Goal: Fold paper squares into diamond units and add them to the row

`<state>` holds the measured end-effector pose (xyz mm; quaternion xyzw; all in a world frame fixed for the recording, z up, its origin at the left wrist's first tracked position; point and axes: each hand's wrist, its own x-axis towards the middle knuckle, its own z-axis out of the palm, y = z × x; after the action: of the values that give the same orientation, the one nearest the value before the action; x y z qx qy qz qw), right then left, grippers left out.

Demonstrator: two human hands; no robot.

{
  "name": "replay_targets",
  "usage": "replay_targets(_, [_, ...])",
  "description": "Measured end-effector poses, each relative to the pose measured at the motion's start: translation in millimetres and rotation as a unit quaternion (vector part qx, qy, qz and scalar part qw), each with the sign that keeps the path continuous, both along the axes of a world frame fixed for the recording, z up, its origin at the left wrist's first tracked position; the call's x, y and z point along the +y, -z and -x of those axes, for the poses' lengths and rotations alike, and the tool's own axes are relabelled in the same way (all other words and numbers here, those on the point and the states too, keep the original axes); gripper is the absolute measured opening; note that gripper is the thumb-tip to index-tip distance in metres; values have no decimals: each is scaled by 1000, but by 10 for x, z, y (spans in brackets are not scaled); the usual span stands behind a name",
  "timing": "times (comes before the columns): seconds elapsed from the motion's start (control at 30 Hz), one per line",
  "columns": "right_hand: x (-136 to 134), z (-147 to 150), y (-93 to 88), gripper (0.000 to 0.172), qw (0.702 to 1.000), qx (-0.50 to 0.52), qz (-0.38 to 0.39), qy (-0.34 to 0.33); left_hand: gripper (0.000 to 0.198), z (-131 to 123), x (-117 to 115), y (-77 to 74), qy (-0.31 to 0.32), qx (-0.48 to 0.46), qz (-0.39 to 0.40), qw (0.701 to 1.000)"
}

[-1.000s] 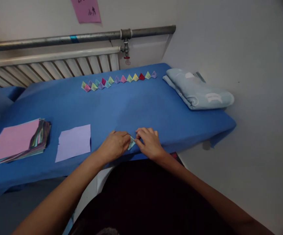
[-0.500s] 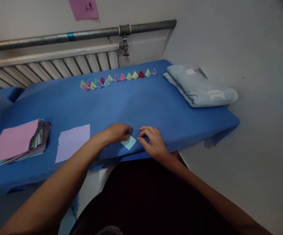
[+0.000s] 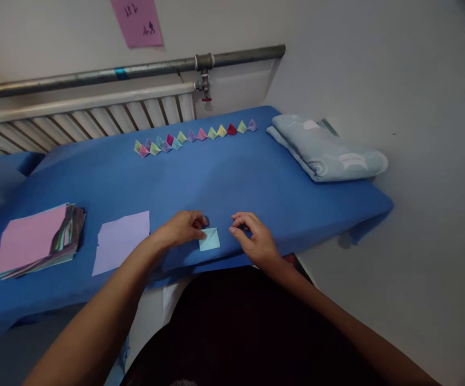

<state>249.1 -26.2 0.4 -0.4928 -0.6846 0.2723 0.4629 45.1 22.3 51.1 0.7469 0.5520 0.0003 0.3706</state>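
A small light-blue square of folded paper lies on the blue bed sheet near the front edge, with a diagonal fold line showing on it. My left hand has its thumb on the paper's left side and its fingers curled just above, gripping that edge. To the right, apart from the paper, my right hand hovers with bent fingers. A gap shows between its thumb and forefinger, and nothing is visible in it.
A lilac sheet and a stack of coloured paper lie to the left. Several small folded paper pieces form a row at the back. A folded grey-blue blanket sits at right. A radiator stands behind the bed.
The light-blue paper has turned from a diamond position to edges roughly square to me. My left hand has shifted slightly left. My right hand has moved a little away from the paper.
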Motion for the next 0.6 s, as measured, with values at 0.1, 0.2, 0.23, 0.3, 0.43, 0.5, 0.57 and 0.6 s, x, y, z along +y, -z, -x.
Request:
replay_targets(0.1, [-13,13,-13,6,999,50,21,6,21,91,-102,17,-84,-132,55,986])
replay_targets(0.2, [-36,53,-58,11,991,96,89,-4,19,107,-229,15,-198,-270,53,941])
replay_targets(0.23, [-44,71,-81,14,986,120,119,-12,22,93,-274,14,-230,-306,41,923])
replay_targets(0.3, [-58,112,-138,18,969,169,174,-36,25,44,-363,16,-278,-372,18,886])
replay_targets(0.43, [-86,196,-258,19,944,214,236,-90,25,-86,-506,43,-313,-453,13,835])
replay_targets(0.5, [-102,230,-298,16,939,227,238,-102,23,-140,-546,64,-314,-478,14,820])
replay_targets(0.57, [-117,253,-314,14,938,240,230,-100,21,-176,-568,88,-318,-495,14,809])
replay_targets(0.6, [-122,260,-315,13,939,243,226,-97,21,-189,-574,100,-323,-499,14,804])
